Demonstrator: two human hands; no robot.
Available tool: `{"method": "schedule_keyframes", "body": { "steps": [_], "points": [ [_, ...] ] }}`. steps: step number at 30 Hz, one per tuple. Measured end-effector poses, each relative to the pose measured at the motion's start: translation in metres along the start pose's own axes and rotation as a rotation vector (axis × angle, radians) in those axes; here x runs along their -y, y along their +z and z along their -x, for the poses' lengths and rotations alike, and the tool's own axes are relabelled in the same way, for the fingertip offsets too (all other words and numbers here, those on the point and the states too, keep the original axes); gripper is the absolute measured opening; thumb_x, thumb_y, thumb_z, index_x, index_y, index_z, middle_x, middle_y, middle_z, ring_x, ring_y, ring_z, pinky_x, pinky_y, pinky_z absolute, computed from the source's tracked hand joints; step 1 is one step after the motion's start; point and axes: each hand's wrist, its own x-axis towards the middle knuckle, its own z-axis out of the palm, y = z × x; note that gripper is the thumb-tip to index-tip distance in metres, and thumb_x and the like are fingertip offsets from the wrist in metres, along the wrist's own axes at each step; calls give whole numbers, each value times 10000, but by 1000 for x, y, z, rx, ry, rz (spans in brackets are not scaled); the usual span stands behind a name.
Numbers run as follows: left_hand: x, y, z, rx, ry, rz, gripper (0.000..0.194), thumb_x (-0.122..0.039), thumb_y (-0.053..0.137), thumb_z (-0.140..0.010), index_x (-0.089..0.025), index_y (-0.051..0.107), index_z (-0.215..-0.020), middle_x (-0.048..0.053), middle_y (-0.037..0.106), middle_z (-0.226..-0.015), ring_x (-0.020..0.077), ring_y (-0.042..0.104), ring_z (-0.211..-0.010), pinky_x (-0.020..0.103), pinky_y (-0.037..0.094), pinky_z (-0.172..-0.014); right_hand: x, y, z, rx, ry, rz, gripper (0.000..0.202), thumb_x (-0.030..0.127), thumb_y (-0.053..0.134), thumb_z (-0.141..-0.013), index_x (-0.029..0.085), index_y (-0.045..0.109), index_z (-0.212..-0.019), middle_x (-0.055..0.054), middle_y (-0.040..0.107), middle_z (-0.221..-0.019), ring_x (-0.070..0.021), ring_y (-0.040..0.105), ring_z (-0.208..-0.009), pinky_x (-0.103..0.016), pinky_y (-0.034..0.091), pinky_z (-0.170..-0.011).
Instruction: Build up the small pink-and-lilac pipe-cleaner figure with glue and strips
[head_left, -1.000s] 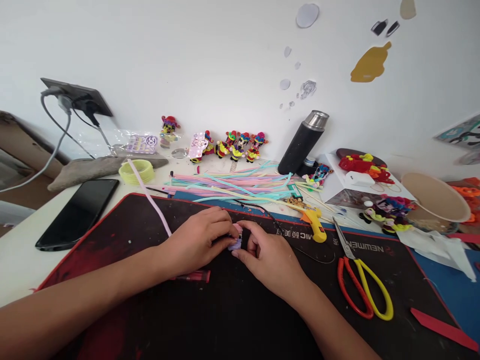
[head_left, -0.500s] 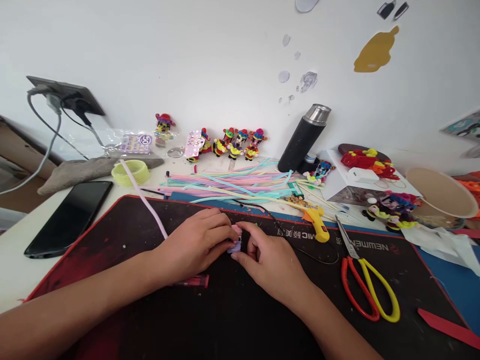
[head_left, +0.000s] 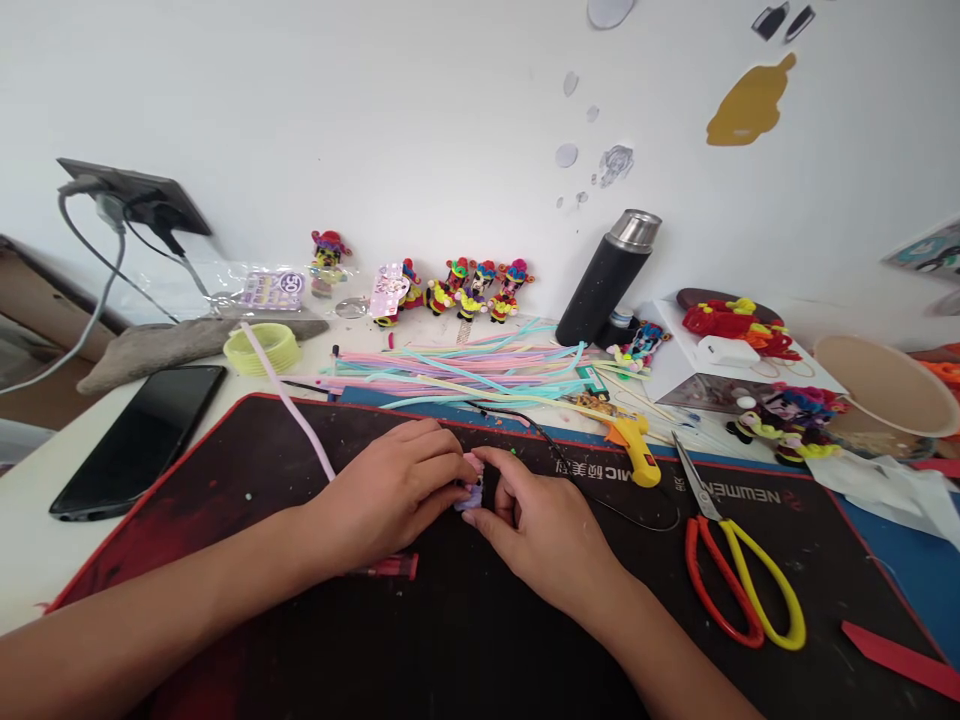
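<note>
Between my two hands, over the black mat (head_left: 420,640), is a small pink and lilac fuzzy piece (head_left: 469,497), apparently made of pipe cleaner. My left hand (head_left: 405,480) pinches it from the left, fingers covering much of it. From the right, my right hand (head_left: 536,510) grips it with thumb and forefinger. A long lilac pipe cleaner (head_left: 296,405) runs from behind my left hand up toward the far left. Under my left wrist a red, clear-ended object (head_left: 394,567) partly shows.
Scissors (head_left: 739,570) with red and yellow handles and a yellow glue gun (head_left: 636,450) lie right. Behind are pastel pipe cleaners (head_left: 465,370), several small dolls (head_left: 472,288) and a black thermos (head_left: 604,285). A phone (head_left: 142,440) and yellow-green rings (head_left: 262,350) lie left.
Both hands keep their hold on the pink and lilac piece, almost unmoved. The view has shifted very slightly.
</note>
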Motion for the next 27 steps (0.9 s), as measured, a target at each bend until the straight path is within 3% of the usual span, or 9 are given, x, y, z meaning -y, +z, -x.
{"method": "schedule_keyframes", "body": {
  "steps": [27],
  "points": [
    [-2, -1, -2, -6, 12, -26, 123, -185, 593, -1030, -182, 691, -1104, 66, 715, -997, 209, 649, -923, 353, 514, -862, 1, 1, 2, -6, -9, 29, 515, 311, 736, -931, 267, 596, -1425, 53, 710, -742, -173, 669, -650, -288, 383, -641]
  ]
}}
